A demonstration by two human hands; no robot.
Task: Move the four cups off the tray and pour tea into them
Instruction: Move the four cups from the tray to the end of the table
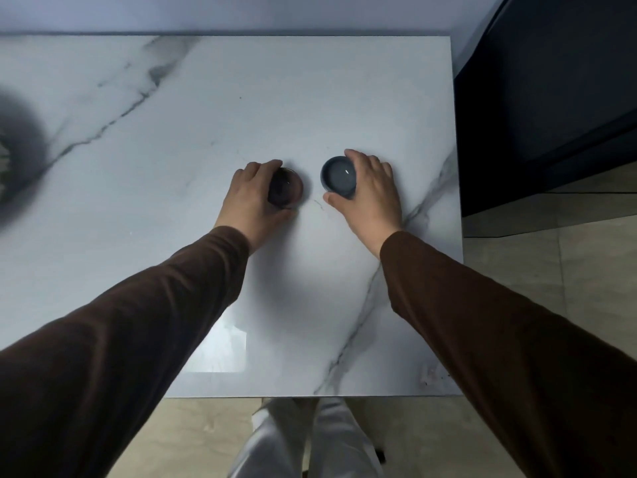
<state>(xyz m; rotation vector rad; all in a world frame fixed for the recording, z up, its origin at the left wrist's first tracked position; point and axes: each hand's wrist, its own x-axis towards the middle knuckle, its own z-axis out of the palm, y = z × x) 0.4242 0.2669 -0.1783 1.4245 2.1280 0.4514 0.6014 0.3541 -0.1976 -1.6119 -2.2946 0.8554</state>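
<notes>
Right, the glossy white marble table [241, 98] with grey veining fills most of the frame, and both arms in dark brown long sleeves [138, 322] reach in from the bottom corners toward its centre. At the upper right of the frame stands a dark cabinet [551, 98], with pale floor tiles [551, 270] below it, and light trousers [310, 443] show at the bottom centre past the table's near edge. A dark blurred smudge [17, 160] sits at the left edge, too soft to identify. Now the hands: the left hand [248, 198], just left of centre, has its grip curled round a dark brownish round cup [287, 191] with a thin pale rim, fingers over the far side and thumb at the near side. The right hand [372, 191], just right of centre, has its grip clamped round a small grey-blue round cup [339, 175], fingers behind, thumb in front. The two cups stand near each other, not touching, both low at the table surface; whether they rest on it I cannot tell.
</notes>
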